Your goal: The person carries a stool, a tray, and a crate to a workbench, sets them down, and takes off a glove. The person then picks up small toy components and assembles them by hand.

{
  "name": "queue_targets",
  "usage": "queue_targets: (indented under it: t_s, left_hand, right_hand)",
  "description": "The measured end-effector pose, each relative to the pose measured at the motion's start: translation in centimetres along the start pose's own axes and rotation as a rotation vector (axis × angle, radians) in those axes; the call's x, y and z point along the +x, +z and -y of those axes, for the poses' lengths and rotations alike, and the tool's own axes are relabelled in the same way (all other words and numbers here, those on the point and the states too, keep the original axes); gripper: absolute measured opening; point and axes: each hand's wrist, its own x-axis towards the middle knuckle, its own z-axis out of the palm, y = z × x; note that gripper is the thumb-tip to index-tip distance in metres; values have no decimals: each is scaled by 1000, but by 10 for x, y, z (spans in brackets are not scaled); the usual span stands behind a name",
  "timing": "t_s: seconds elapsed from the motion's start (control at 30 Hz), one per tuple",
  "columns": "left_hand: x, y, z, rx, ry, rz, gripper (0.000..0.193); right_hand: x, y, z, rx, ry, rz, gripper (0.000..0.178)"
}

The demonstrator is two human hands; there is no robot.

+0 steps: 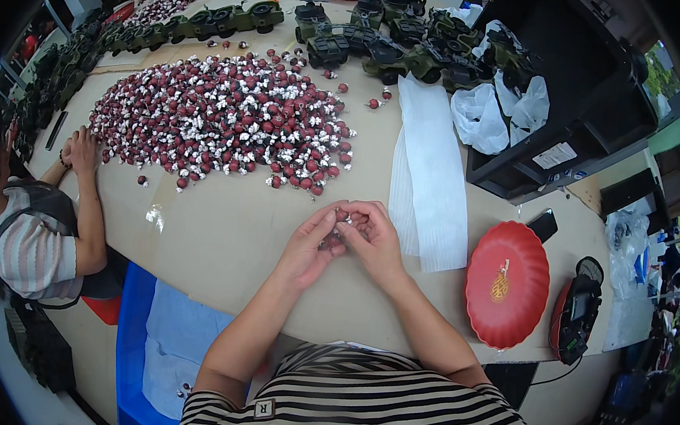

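Observation:
Both hands meet over the table (372,155) in front of me, just on the near side of a large heap of small dark-red-and-white pieces (228,116) with round red parts. My left hand (305,248) is closed, its thumb and fingers curled around one or more of these pieces (343,215). Opposite it, my right hand (379,246) is also closed, pinching at the same small pieces with thumb and fingers. The fingers partly cover what is held, so the exact number cannot be told.
White foam sheets (434,188) lie right of the heap. A red scalloped tray (507,286), a phone (543,225) and a black-and-red device (577,311) are farther right. Green toy vehicles (406,38) crowd the back. A co-worker (44,221) sits at left; a blue bin (133,356) stands below.

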Motion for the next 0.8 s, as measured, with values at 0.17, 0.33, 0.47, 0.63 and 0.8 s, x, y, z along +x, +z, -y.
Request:
queue_targets:
  t_s: [0.17,0.33,0.47,0.63,0.8]
  left_hand:
    - [1,-2,1,-7,-3,11,33]
    - [0,2,0,-8,-13,-18,31]
    - [1,-2,1,-21,-11,-38,29]
    - [1,-3,2,-8,-18,-34,29]
    - [-2,7,-3,-1,-22,-52,31]
  right_hand:
    - [-1,1,-1,16,28,-3,29]
    - [-2,-1,-7,77,64,0,29]
    - [-4,1,0,144,136,-16,31]
    - [-1,-7,0,180,243,2,34]
    - [-1,-11,-6,358,339,63,38]
